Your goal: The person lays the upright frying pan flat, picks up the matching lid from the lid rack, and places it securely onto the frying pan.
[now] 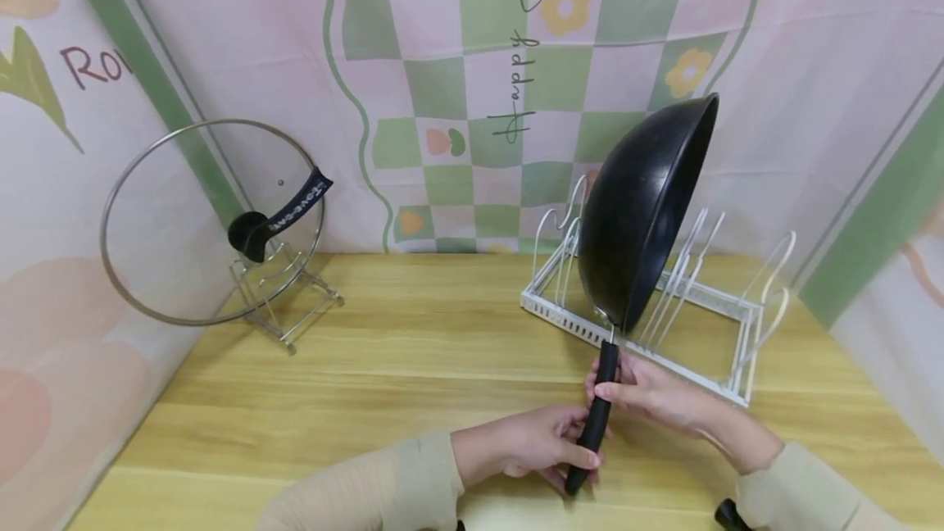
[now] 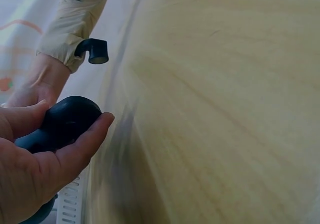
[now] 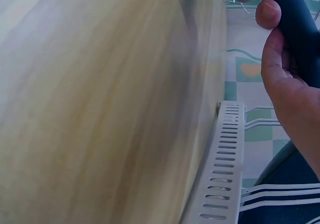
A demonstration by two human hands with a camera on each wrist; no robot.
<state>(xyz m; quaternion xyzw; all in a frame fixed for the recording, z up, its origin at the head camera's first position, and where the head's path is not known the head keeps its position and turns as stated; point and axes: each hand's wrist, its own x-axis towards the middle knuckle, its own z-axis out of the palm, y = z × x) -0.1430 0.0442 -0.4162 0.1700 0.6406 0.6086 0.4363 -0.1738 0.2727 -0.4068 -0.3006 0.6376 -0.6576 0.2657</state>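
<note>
A black wok [image 1: 634, 211] is tilted up on edge at the white wire rack [image 1: 560, 318], its hollow side facing right. Whether its rim rests on the wires is hard to tell. Its black handle [image 1: 606, 375] points down toward me. My right hand [image 1: 649, 392] grips the upper handle, thumb across the front. Lower down, my left hand [image 1: 542, 441] holds the handle's end between thumb and fingers. The left wrist view shows the rounded handle end [image 2: 75, 116] between the left thumb and fingers. Part of the dark wok [image 3: 285, 184] shows behind the rack's wires in the right wrist view.
At the left, a large glass lid [image 1: 170, 228] with a metal rim and black knob leans upright on a small wire stand [image 1: 295, 314]. Both racks stand on a wood-grain table [image 1: 413, 351]. Patterned cloth [image 1: 442, 88] hangs behind and along the sides.
</note>
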